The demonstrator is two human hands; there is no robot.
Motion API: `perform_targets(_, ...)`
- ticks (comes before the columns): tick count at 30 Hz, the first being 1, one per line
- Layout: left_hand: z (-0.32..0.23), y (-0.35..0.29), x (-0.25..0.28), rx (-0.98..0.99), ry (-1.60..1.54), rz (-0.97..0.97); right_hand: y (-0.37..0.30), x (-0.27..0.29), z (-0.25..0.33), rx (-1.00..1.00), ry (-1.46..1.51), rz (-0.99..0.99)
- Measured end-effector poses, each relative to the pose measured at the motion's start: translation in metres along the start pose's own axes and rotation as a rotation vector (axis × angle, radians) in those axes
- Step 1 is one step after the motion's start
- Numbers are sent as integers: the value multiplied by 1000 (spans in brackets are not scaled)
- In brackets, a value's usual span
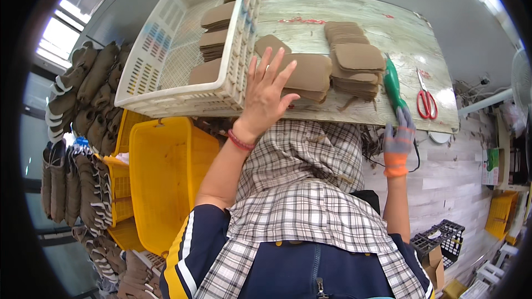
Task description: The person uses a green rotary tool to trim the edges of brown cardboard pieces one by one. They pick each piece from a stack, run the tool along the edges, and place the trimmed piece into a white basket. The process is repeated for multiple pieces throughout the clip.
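Note:
My left hand, bare with a red bracelet, has its fingers spread over the near end of a stack of brown padded pieces. It hovers beside the white plastic crate and holds nothing. My right hand wears a grey and orange glove at the table's front edge. Its fingers stretch to the tail of a green corded hand tool lying on the table; the thumb stands apart, and a firm grip does not show. Red-handled scissors lie to the right of the tool.
More brown stacks stand on the table and inside the crate. A yellow bin stands at my left, near racks of brown shoe-like items. A black crate and a cardboard box are on the floor at right.

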State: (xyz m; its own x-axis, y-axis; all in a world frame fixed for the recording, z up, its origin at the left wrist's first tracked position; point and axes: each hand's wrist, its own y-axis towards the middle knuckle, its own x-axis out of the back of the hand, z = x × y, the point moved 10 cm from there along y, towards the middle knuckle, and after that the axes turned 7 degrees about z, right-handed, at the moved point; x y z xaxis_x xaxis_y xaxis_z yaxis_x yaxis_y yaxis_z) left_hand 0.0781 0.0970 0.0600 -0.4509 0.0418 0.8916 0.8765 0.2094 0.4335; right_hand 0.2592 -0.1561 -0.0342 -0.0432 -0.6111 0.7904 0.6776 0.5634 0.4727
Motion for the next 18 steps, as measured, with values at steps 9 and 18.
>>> perform_targets(9,4,46,-74,-124,-6,380,50,-60,-76,-232,-287,261)
perform_targets(18,-13,74,-100,-94,2,274,56,-71,-92,-229,-398,314)
